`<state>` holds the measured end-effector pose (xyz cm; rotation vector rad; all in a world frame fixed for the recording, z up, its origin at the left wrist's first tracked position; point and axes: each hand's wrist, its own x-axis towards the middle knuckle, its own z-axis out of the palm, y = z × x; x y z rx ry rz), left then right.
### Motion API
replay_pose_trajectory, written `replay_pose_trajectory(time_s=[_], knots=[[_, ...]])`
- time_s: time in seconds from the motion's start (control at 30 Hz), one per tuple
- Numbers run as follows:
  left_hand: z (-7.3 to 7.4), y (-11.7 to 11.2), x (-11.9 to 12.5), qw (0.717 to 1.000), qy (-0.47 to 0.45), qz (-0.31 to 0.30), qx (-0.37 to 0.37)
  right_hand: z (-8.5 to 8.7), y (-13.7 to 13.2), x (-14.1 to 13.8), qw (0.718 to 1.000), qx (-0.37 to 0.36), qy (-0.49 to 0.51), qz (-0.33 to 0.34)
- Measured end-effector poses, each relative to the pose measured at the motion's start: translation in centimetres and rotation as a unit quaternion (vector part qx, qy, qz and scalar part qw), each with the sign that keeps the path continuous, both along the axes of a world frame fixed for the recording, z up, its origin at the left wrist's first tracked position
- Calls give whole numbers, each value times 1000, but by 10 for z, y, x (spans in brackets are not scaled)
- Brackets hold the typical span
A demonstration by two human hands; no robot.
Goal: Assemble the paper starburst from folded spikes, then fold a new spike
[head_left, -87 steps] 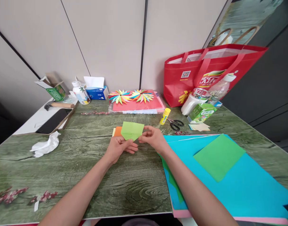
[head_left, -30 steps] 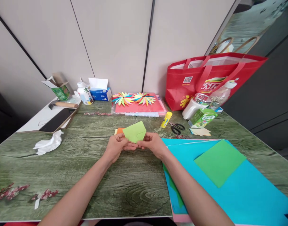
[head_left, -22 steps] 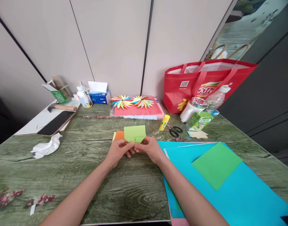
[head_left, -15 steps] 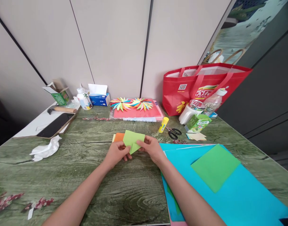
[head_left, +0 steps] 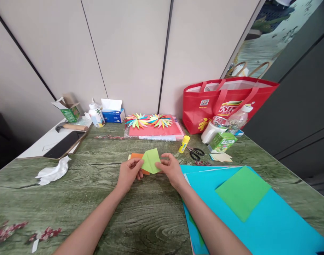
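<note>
A light green piece of folded paper (head_left: 151, 160) is held up between both hands over the table. My left hand (head_left: 128, 173) pinches its left corner. The thumb and fingers of my right hand (head_left: 172, 169) grip the lower right edge. Just behind it lies a small stack of orange paper (head_left: 137, 156) with a pale yellow sheet showing at its left side, partly hidden by the green paper and my left hand. Beyond the hands stand a yellow glue stick (head_left: 184, 144) and black-handled scissors (head_left: 195, 153).
Blue paper sheets (head_left: 260, 226) with a green square (head_left: 243, 193) cover the right side. Two colourful paper stars (head_left: 137, 121) rest on a red paper pack (head_left: 162, 131). A red bag (head_left: 196, 109) stands behind a green box (head_left: 222, 142). Crumpled tissue (head_left: 53, 171) lies left, near a phone (head_left: 63, 144).
The green paper has been turned and now shows a different, more compact outline. My left hand has shifted to its left corner, and my right fingers have spread slightly.
</note>
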<state>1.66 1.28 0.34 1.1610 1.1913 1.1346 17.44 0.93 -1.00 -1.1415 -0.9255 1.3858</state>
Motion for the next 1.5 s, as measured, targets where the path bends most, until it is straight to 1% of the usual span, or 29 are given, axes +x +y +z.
replay_pose_trajectory(time_s=[0.1,0.2,0.27,0.33,0.47,0.53,0.6,0.73,0.87,1.13,1.33,1.5], knots=[[-1,0,2,998,-55,-9,-8,-2,0,-1,998,47,-19,-38],[-5,-1,4,995,-91,-43,-18,-1,-2,-5,995,82,-50,-37],[-8,-2,5,994,-93,-54,-23,0,-4,-8,995,84,-59,-13],[-10,-1,6,992,-112,-49,-31,2,-6,-10,995,74,-64,16],[-8,1,4,982,-183,-25,-47,1,-7,-12,995,50,-18,89],[-5,2,3,979,-197,-18,-60,-1,-6,-11,990,67,-22,122],[-3,2,3,977,-203,-16,-70,-4,-7,-9,983,105,-76,133],[-4,2,2,974,-212,-20,-79,-7,-8,-7,956,179,-201,113],[-6,2,1,973,-210,-45,-78,-5,-9,-6,939,205,-258,102],[-5,-4,6,977,-170,-104,-78,2,-9,-5,936,221,-275,17],[-7,-4,6,975,-159,-129,-84,2,-8,-4,934,225,-276,29],[-6,-6,7,974,-155,-158,-46,0,-3,-1,939,210,-271,21]])
